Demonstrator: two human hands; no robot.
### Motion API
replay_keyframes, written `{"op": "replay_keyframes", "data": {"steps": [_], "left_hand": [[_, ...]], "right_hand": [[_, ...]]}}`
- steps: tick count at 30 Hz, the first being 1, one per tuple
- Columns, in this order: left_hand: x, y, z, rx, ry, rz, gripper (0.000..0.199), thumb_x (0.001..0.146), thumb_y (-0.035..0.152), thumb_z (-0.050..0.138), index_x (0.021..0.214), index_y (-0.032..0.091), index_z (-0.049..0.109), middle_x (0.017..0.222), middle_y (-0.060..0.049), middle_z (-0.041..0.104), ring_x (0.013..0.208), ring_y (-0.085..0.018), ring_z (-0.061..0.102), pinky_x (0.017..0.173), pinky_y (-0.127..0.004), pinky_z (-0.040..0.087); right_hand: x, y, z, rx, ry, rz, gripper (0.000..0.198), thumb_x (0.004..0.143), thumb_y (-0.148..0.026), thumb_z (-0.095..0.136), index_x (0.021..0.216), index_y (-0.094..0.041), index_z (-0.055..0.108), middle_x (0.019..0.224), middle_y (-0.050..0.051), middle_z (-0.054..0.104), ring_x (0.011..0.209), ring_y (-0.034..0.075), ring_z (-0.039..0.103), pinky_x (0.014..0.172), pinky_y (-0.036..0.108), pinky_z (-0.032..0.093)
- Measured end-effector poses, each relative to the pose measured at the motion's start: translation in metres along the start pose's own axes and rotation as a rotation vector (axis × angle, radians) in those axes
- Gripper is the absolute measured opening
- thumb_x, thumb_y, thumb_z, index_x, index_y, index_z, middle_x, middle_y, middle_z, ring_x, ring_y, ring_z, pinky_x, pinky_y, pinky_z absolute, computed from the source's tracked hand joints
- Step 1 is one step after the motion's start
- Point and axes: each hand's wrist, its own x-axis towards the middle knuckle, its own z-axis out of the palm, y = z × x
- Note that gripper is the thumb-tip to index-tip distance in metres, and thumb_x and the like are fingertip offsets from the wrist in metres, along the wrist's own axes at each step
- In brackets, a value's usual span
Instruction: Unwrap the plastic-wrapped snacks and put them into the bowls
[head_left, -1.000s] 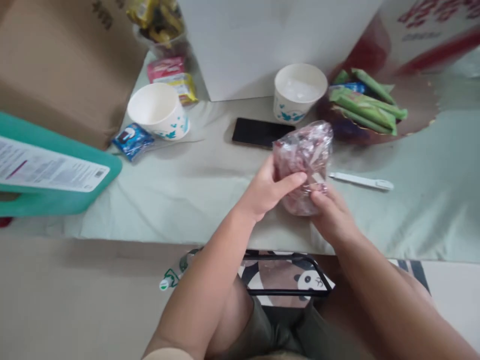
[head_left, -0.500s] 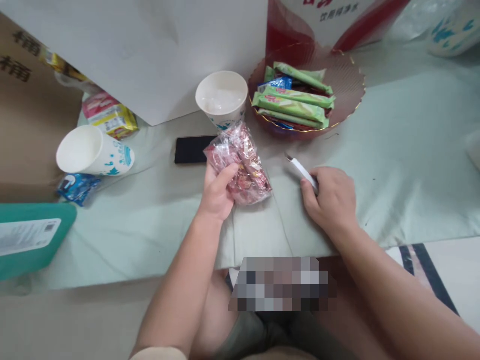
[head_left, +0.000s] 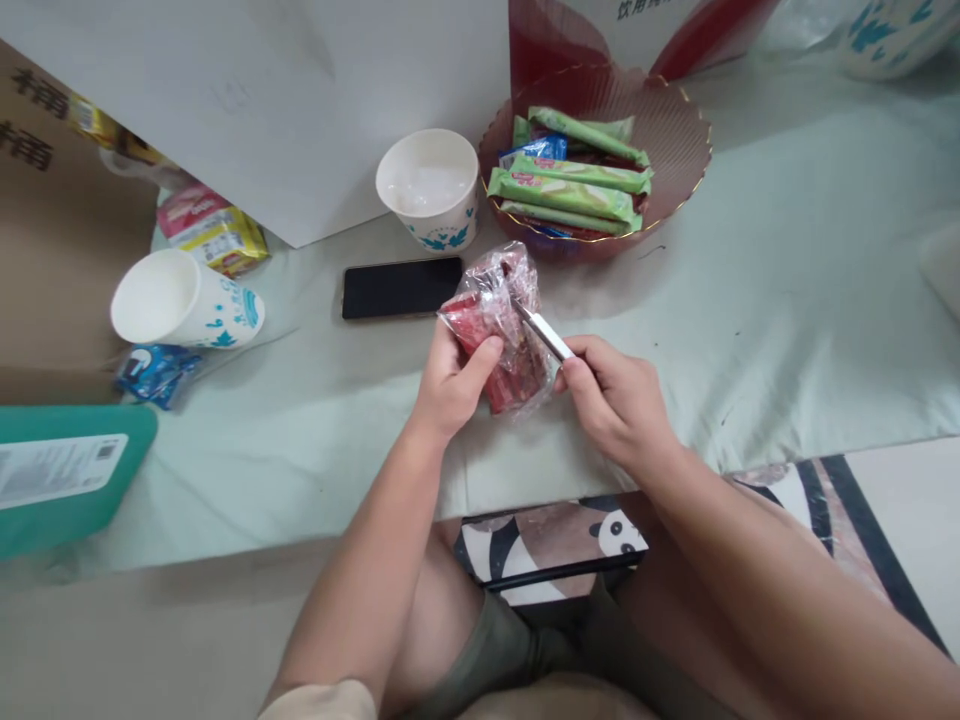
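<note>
My left hand (head_left: 455,378) is closed on a clear plastic bag of red-wrapped snacks (head_left: 514,372), held up over the cloth-covered table (head_left: 300,450). My right hand (head_left: 619,395) grips a utility knife (head_left: 550,336) with a white handle. Its dark tip meets the upper part of the bag; whether the plastic is cut I cannot tell. Behind the bag lies a black smartphone (head_left: 401,288), and a white paper cup (head_left: 429,190) with blue leaf prints stands beyond it.
A pinkish, gold-rimmed bowl (head_left: 679,165) holds green and blue packets. At left, another paper cup (head_left: 184,300) lies tilted near a blue packet (head_left: 159,375), a pink-and-yellow packet (head_left: 214,230) and a green case (head_left: 124,480). A large white box (head_left: 300,120) stands behind.
My right hand has moved left and brought the knife's tip to the bag. The bag has turned slightly in my left hand, and more of the smartphone shows. The view has shifted a little.
</note>
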Motion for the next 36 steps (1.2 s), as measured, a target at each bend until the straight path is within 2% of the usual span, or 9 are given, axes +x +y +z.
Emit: {"op": "replay_keyframes", "data": {"steps": [3,10,13,16,22,26,30,33,36], "left_hand": [[0.002,0.005,0.001,0.008,0.024,0.026,0.050,0.073,0.058,0.085,0.104,0.024,0.066,0.105,-0.005,0.072,0.104,-0.025,0.069,0.099,-0.037,0.052],[0.028,0.020,-0.038,-0.143,0.368,0.083,0.038,0.075,0.056,0.078,0.101,0.032,0.064,0.113,-0.003,0.074,0.124,-0.028,0.065,0.103,-0.042,0.056],[0.025,0.020,-0.041,-0.186,0.374,0.019,0.038,0.074,0.055,0.079,0.099,0.032,0.063,0.112,-0.002,0.075,0.127,-0.029,0.064,0.103,-0.043,0.057],[0.014,0.014,-0.021,-0.280,0.324,-0.114,0.045,0.069,0.044,0.085,0.105,0.030,0.060,0.115,-0.003,0.074,0.119,-0.027,0.068,0.098,-0.042,0.059],[0.009,0.011,0.001,-0.352,0.389,-0.201,0.038,0.068,0.032,0.084,0.096,0.024,0.059,0.098,-0.003,0.072,0.102,-0.023,0.071,0.092,-0.038,0.058],[0.015,0.019,-0.019,-0.158,0.358,-0.145,0.033,0.072,0.042,0.085,0.084,0.022,0.061,0.082,-0.001,0.067,0.088,-0.020,0.068,0.087,-0.034,0.057],[0.016,0.028,-0.039,0.108,0.371,0.120,0.032,0.078,0.050,0.081,0.089,0.024,0.066,0.093,-0.004,0.068,0.101,-0.024,0.066,0.094,-0.035,0.053],[0.013,0.031,-0.039,0.352,0.189,0.153,0.039,0.065,0.036,0.091,0.095,0.024,0.069,0.110,-0.008,0.068,0.114,-0.030,0.063,0.105,-0.040,0.048],[0.008,0.031,-0.033,0.616,0.079,0.156,0.036,0.063,0.024,0.088,0.093,0.024,0.070,0.105,-0.007,0.068,0.104,-0.029,0.064,0.101,-0.042,0.049]], "right_hand": [[0.000,-0.001,0.004,-0.029,-0.027,-0.034,0.030,0.097,-0.037,0.046,0.093,-0.022,0.071,0.067,0.002,0.067,0.057,0.017,0.056,0.060,0.029,0.040],[0.000,0.004,0.003,-0.134,-0.194,-0.022,0.032,0.096,-0.038,0.047,0.080,-0.022,0.070,0.061,0.001,0.064,0.054,0.016,0.055,0.056,0.029,0.037],[0.005,0.016,-0.003,-0.251,-0.054,-0.015,0.026,0.092,-0.037,0.053,0.093,-0.024,0.075,0.078,0.005,0.075,0.066,0.022,0.064,0.060,0.032,0.041],[0.011,0.029,-0.012,-0.383,0.108,-0.005,0.025,0.089,-0.038,0.055,0.096,-0.025,0.075,0.086,0.008,0.076,0.075,0.026,0.066,0.064,0.036,0.043],[0.016,0.045,-0.030,-0.496,0.171,0.151,0.025,0.085,-0.038,0.055,0.094,-0.022,0.072,0.085,0.011,0.071,0.080,0.031,0.065,0.073,0.044,0.048],[0.016,0.049,-0.025,-0.586,0.289,0.107,0.034,0.085,-0.036,0.054,0.108,-0.018,0.072,0.106,0.019,0.071,0.104,0.040,0.064,0.089,0.056,0.048],[0.008,0.033,0.005,-0.425,0.180,-0.087,0.031,0.089,-0.036,0.054,0.113,-0.021,0.068,0.109,0.016,0.070,0.108,0.035,0.064,0.096,0.053,0.049],[0.002,0.017,0.026,-0.315,0.098,-0.184,0.040,0.090,-0.039,0.059,0.125,-0.020,0.063,0.123,0.017,0.067,0.115,0.035,0.062,0.101,0.053,0.049],[0.003,0.011,0.035,-0.225,0.059,-0.238,0.050,0.089,-0.035,0.061,0.135,-0.018,0.058,0.131,0.018,0.063,0.119,0.033,0.062,0.103,0.051,0.050]]}}
